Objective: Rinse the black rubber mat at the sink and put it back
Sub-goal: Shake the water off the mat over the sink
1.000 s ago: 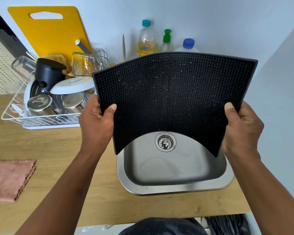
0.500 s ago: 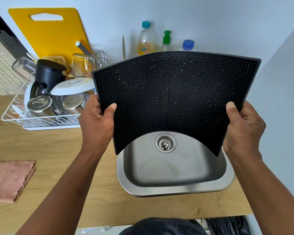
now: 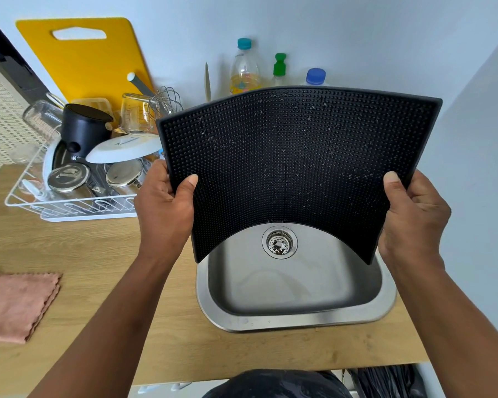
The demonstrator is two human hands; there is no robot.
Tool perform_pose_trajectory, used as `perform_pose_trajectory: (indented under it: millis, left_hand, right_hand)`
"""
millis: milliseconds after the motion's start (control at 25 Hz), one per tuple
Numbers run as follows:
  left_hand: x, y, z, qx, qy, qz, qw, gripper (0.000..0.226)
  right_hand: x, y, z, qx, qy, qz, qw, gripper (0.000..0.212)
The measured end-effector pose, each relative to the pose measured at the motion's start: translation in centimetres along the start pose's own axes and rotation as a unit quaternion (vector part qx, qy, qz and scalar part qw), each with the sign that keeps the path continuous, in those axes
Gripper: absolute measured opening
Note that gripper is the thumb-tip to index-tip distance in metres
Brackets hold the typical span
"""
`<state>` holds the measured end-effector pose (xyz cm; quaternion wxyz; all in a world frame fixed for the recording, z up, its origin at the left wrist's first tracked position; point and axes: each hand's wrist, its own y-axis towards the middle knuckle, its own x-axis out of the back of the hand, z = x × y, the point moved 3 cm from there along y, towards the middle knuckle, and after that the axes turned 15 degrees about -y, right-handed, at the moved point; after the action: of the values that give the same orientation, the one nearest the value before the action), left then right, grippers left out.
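Black studded rubber mat (image 3: 293, 168) held upright above the stainless steel sink (image 3: 296, 320), bowed into a curve (concave side toward camera). Pale flecks scattered over the nubs. Left hand (image 3: 164, 209) clamps the left edge, right hand (image 3: 411, 214) the right edge, thumbs on the studded face.

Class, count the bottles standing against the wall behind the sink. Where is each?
3. A clear plastic bottle with a teal cap stands leftmost, a green-capped bottle in the middle, a blue-capped white bottle rightmost. The black rubber mat may hide others.
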<state>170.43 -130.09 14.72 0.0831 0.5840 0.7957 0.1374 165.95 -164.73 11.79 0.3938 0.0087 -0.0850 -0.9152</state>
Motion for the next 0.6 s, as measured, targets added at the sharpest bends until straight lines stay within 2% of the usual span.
perform_pose_trajectory:
  millis: [600]
  left_hand:
    - [0.8,-1.0,-0.6,-0.014,-0.01,-0.002,1.0,0.014]
  right_hand:
    - [0.5,-1.1,0.5,-0.004,-0.002,-0.008,1.0,0.02]
